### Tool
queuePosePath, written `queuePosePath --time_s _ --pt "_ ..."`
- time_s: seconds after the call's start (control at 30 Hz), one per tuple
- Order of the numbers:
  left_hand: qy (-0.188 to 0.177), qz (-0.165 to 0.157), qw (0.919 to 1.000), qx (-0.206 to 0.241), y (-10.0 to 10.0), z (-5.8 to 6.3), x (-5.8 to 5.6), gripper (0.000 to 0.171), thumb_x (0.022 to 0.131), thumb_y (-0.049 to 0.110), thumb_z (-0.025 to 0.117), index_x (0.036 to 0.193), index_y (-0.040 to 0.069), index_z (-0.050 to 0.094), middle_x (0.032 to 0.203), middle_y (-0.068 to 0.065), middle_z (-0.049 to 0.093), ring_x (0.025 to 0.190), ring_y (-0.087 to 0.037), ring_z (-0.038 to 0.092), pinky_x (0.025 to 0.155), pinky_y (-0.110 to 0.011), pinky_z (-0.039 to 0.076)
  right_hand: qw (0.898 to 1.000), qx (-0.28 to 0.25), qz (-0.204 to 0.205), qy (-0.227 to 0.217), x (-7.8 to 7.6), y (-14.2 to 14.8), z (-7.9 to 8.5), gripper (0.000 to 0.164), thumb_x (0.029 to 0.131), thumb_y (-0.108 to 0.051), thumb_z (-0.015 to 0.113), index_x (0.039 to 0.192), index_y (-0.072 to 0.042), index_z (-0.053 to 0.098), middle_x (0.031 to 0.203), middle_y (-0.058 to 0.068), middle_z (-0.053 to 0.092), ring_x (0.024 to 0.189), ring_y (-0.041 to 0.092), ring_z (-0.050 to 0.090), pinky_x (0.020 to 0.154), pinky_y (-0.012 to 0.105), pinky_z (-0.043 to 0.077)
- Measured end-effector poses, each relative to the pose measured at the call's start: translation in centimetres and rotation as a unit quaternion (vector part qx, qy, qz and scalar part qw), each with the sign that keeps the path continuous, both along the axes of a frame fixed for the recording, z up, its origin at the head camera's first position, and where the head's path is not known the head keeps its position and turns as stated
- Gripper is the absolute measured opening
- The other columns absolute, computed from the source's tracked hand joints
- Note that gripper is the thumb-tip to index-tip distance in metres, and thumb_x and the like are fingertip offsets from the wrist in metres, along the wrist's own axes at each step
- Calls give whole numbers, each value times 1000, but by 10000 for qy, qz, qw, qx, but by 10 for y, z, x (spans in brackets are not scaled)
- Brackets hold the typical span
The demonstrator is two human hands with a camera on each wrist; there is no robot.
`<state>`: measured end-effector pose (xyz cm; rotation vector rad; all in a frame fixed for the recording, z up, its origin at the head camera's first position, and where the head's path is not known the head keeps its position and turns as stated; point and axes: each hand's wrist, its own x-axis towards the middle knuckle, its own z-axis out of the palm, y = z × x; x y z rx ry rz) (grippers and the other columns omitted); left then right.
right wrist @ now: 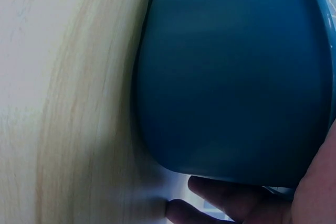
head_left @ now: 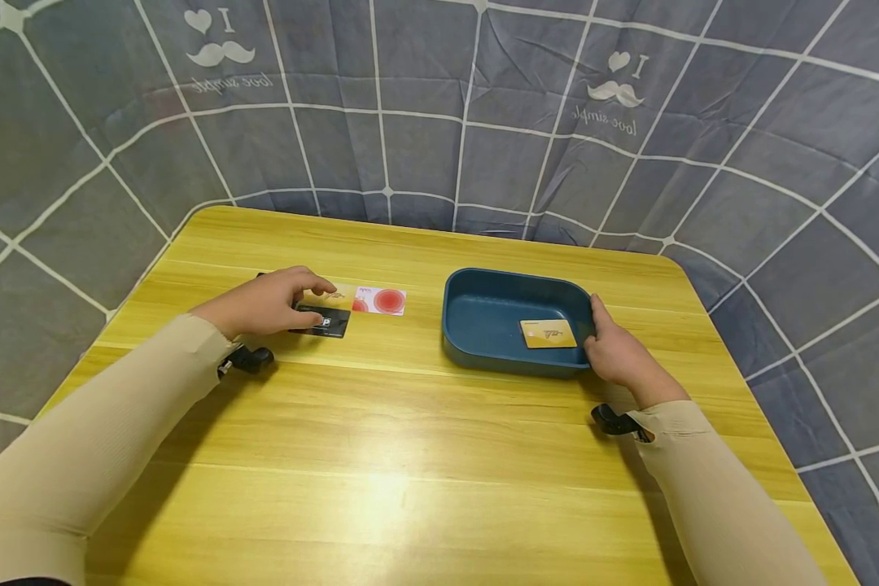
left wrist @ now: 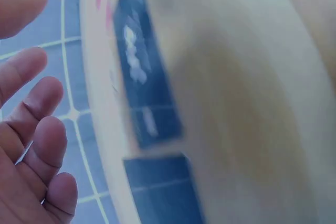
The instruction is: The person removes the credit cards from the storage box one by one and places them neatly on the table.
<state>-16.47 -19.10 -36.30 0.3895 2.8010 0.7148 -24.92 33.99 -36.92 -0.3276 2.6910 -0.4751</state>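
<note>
My left hand [head_left: 267,305] hovers over several flat cards on the left of the table, thumb and fingers spread apart. Beneath it lie a black card [head_left: 332,324] with white lettering and a yellow card [head_left: 346,291], partly hidden. A white card with red circles [head_left: 381,301] lies just right of them. In the left wrist view two dark cards [left wrist: 147,77] appear blurred, and the fingers [left wrist: 44,140] hold nothing. On the right, my right hand [head_left: 618,354] grips the end of a dark blue rectangular bin [head_left: 483,358]. A yellow card [head_left: 548,334] rests inside it.
The light wooden table [head_left: 381,456] spans the view in front of me. A grey curtain [head_left: 425,155] with white grid lines hangs behind and around it. Dark wrist-worn cameras [head_left: 249,359] sit at both cuffs.
</note>
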Motion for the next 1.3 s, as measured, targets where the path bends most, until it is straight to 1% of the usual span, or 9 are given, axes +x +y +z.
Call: queuePosePath --time_s 0.13,0.23,0.3,0.37,0.5,0.77,1.03,1.23,1.3 --pt "7 -90 9998 186 14 8 -3 53 100 24 70 148 7 58 136 -16 61 118 -35 61 101 -55 51 10000 10 -29 -15 0 0 0 76 108 -14 32 166 -3 -16 167 37 18 148 55 36 120 66 32" --pt "77 -208 9993 314 25 12 -5 52 100 22 70 148 6 58 134 -16 61 121 -38 62 103 -58 51 10000 12 -13 -5 0 0 0 76 108 -14 32 166 -2 -15 167 37 18 149 56 36 120 66 32" --pt "182 -329 9987 348 33 15 -7 51 100 22 70 147 6 59 132 -16 62 120 -38 62 102 -57 51 10000 12 -8 5 -1 1 0 75 108 -14 32 166 -2 -15 167 37 18 149 55 36 120 66 32" --pt "237 -369 9982 399 41 17 -8 50 100 24 71 146 9 60 132 -14 63 120 -38 62 101 -55 52 10000 17 -10 9 -1 1 -1 75 109 -14 32 166 -2 -15 167 37 18 149 55 36 120 66 32" --pt "267 -453 9973 508 56 22 -12 50 100 26 71 146 12 61 137 -12 62 117 -36 60 99 -51 50 10000 18 -5 30 -1 2 -1 76 108 -14 32 166 -2 -15 167 38 19 148 56 37 120 66 33" --pt "319 -553 9964 553 79 23 -26 51 98 25 70 147 14 61 144 -9 60 124 -33 59 107 -51 49 10000 -14 5 62 -1 4 -3 75 108 -14 32 166 -2 -15 167 37 18 149 55 36 121 65 32" --pt "588 -802 9944 363 102 30 -37 57 99 33 71 152 16 56 132 -6 63 117 -31 59 105 -47 48 10000 -24 31 65 0 3 -2 75 108 -13 31 166 -1 -14 167 38 19 148 55 37 119 65 34" --pt "506 -896 9936 473 118 36 -45 64 98 36 71 156 18 50 135 -7 60 113 -30 66 104 -45 52 10000 -39 23 67 -1 2 -3 76 108 -14 32 166 -3 -15 167 37 20 148 55 39 119 65 35" --pt "499 -955 9931 463 124 39 -47 65 98 37 71 157 19 49 138 -7 60 106 -27 67 100 -43 52 10000 -35 32 83 -1 1 -3 76 108 -13 32 166 -2 -15 166 38 22 147 54 40 119 65 35"
